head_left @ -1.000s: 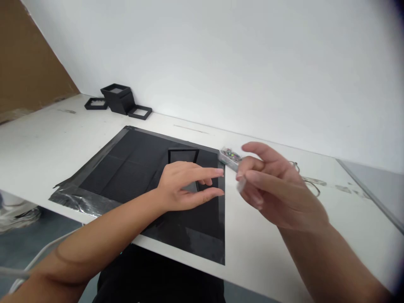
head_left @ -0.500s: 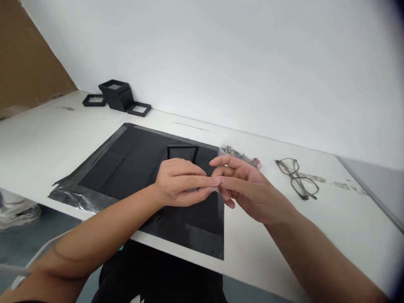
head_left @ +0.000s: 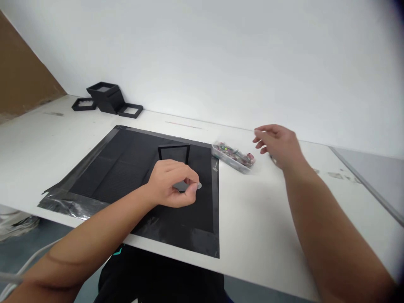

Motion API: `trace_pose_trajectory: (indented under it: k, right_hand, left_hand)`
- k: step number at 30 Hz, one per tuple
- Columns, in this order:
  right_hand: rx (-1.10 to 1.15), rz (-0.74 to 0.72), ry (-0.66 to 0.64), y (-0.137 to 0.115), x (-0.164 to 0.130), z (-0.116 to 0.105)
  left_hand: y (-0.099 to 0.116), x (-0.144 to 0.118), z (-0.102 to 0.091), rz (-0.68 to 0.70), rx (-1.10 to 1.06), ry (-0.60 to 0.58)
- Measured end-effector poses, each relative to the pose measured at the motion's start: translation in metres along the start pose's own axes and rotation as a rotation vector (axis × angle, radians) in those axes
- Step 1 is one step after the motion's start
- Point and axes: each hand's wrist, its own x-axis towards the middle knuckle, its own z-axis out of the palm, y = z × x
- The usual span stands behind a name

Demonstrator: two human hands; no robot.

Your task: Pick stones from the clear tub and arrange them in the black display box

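Observation:
My left hand (head_left: 175, 184) is closed in a pinch over the black mat (head_left: 104, 164). Its thumb and forefinger grip a small, thin, whitish see-through disc (head_left: 199, 185). Just beyond that hand, a thin black frame (head_left: 174, 147) stands on the mat, partly hidden by my fingers. Away to the right, my right hand (head_left: 277, 145) hovers over the table with loosely bent, parted fingers and nothing visible in them. Nearest to it is a clear plastic tray (head_left: 235, 163) of small multicoloured pieces. The glasses are almost wholly hidden behind my right hand.
Several black frame-like boxes (head_left: 107, 99) are stacked and laid against the wall at the back left. A grey panel (head_left: 372, 176) with a raised edge lies at the far right. The table's front edge runs close to my lap.
My hands have come apart: the right moved away right and toward the wall, while the left keeps its pinch, with the disc now showing. The tray is less covered; the view shifted slightly.

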Motion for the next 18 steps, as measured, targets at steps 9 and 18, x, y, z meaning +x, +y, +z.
trace_pose_trajectory:
  k: [9,18]
  right_hand:
    - [-0.622,-0.193,-0.446,0.028,0.010,0.007]
    - [-0.723,-0.149,-0.532,0.025,0.008,0.012]
  left_hand:
    - [-0.007,0.008,-0.006,-0.455,0.450,-0.481]
    - [-0.013,0.012,-0.008,-0.718,0.663,-0.735]
